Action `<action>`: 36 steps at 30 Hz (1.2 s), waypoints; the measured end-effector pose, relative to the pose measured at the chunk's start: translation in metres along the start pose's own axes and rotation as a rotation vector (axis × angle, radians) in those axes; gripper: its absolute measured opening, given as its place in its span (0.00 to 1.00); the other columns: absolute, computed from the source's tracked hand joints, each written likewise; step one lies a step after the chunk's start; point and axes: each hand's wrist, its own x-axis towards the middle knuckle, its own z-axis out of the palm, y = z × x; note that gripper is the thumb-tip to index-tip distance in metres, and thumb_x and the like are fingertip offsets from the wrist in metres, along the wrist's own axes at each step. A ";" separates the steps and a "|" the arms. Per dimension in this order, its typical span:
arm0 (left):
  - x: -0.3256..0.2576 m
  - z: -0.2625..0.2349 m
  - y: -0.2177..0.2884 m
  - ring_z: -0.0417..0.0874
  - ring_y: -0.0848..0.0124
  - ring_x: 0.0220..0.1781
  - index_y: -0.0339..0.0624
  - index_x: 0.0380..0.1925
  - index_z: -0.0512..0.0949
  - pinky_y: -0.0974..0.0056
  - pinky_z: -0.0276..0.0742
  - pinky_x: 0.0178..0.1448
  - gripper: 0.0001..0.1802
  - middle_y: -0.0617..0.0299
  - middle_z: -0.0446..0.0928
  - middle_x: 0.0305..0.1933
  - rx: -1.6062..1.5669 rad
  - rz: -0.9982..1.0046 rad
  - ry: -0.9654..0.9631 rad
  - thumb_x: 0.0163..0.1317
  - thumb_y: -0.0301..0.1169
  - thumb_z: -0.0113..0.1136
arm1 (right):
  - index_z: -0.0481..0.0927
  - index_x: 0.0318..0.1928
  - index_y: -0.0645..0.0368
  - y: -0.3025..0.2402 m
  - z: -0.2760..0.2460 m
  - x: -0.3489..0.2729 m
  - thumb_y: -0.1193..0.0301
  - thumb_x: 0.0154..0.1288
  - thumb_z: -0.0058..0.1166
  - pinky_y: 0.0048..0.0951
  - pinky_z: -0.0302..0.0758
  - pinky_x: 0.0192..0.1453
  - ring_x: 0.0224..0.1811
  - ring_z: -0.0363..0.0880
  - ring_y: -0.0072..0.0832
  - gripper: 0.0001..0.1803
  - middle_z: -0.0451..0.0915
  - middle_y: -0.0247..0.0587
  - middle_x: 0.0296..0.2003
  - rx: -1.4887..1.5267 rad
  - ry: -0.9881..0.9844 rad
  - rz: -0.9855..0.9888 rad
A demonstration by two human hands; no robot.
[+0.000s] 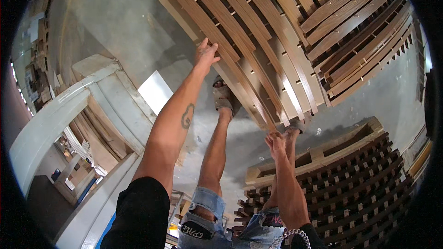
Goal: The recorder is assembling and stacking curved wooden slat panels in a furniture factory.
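Smooth grey floor (115,27), scuffed and flecked with pale scraps, spreads below my head view. On it, to the left, I see a pale painted frame (55,106) with a broad curved member and an open middle, and near it a flat white sheet (156,92). Ahead, a tan board (177,11) with a straight edge carries rows of brown, wood-grained slats, long and narrow, with small pale pieces showing in the dark gaps. Nearest me on that board lies the edge slat (253,97), running diagonally between my two hands. My left hand (206,55) touches the slats near its far end, thumb and fingers partly spread; I cannot tell whether they close around the wood. My right hand (275,143) is curled tight, fingers gripping the slat's near end. Farther right, more loose brown planks (350,23) lie crosswise in layers. At lower right, a rough, light timber pallet (318,152) stands beside a dark brown lattice stack (341,189), its thin strips separated by little pale blocks.
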 end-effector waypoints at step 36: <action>-0.312 0.054 -0.251 0.81 0.75 0.40 0.42 0.56 0.73 0.67 0.78 0.41 0.20 0.63 0.80 0.41 0.292 -0.386 -0.299 0.68 0.39 0.55 | 0.81 0.44 0.69 -0.369 0.078 -0.022 0.49 0.55 0.63 0.37 0.75 0.49 0.42 0.82 0.42 0.32 0.83 0.54 0.40 -0.925 0.819 -0.823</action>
